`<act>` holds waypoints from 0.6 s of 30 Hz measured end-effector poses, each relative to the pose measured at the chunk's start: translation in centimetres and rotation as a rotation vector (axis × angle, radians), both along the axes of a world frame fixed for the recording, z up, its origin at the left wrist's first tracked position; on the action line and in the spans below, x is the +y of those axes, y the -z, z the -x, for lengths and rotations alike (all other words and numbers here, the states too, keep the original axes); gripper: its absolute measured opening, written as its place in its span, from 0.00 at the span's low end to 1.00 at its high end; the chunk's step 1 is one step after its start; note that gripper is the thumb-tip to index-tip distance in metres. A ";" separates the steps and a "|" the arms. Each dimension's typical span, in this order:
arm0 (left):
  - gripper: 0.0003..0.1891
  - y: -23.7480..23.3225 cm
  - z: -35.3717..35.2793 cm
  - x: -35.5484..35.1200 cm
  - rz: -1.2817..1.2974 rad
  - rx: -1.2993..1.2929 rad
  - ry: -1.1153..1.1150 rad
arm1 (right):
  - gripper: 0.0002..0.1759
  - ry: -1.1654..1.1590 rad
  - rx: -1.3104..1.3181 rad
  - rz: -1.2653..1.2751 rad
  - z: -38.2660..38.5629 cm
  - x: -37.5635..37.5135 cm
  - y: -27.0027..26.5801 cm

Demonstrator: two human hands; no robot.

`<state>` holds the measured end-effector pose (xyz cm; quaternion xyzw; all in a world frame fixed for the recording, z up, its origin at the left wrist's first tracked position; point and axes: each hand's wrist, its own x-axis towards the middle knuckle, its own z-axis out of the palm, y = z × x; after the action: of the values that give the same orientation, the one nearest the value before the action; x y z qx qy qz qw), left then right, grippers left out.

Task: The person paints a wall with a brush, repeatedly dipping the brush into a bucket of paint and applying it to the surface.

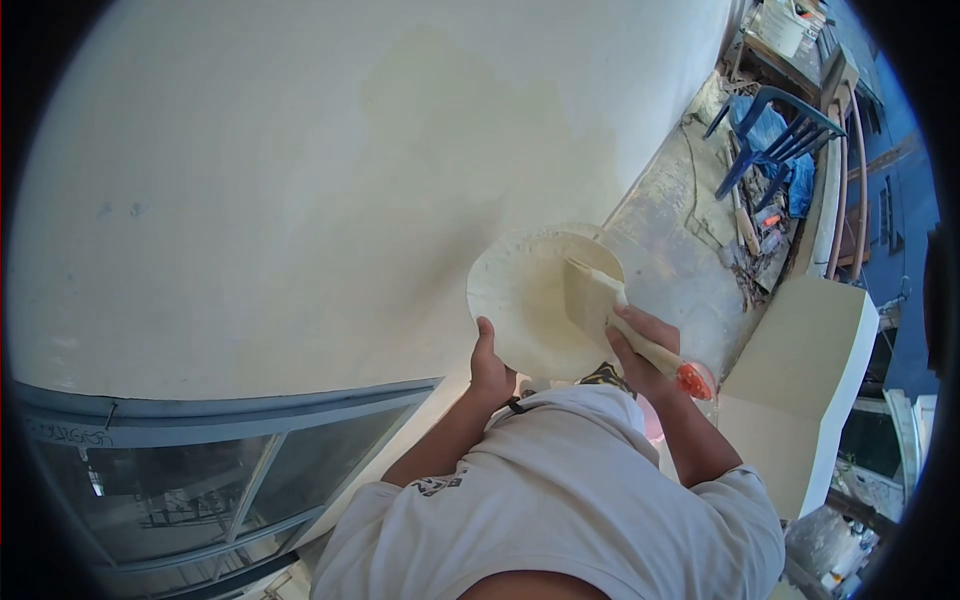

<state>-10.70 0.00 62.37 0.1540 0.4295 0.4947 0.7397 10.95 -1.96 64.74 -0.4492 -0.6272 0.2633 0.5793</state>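
A cream-painted wall (250, 200) fills most of the view, marked with uneven, darker yellowish patches near its upper middle. Below, the person's pale T-shirt (590, 480) spreads across the bottom, dark print on its front. At lower left, a grey-framed window (330, 460) with several glass panes is set along the wall's edge. A worn concrete floor (680, 240) runs beside the wall toward the upper right, bordered nearer the person by a cream-coloured low wall (790, 360).

In front of the person, close to the wall, is a round, pale basin (500, 285), its inside coated in cream tones. Farther off, a dark blue plastic chair (775, 140) stands among debris and crumpled blue sheeting (800, 185). The wide flat paintbrush (595, 298) slants over the basin, bristles inside the rim; whether they touch its bottom cannot be told.

The left hand (492, 372) clasps the basin's near left side, thumb up along the rim, the other fingers mostly hidden beneath. The right hand (645, 345) is closed around the brush handle, pinching it between thumb and fingers. A red, pale-spotted object (695, 380) shows just past the handle's end.
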 end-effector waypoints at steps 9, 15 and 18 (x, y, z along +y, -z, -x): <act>0.33 0.8 -0.5 -0.2 -0.054 0.027 -0.007 | 0.17 -0.106 -0.046 0.216 -1.0 0.9 -1.2; 0.34 2.1 0.2 -0.2 -0.052 0.004 -0.008 | 0.20 -0.002 0.445 0.404 -0.8 0.9 0.5; 0.35 2.2 0.2 0.1 -0.064 0.000 -0.011 | 0.25 0.014 0.793 0.489 -1.0 1.4 1.1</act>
<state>-10.91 0.13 60.16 0.1753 0.4144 0.5122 0.7316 11.96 -0.52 63.68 -0.4414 -0.2737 0.5508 0.6534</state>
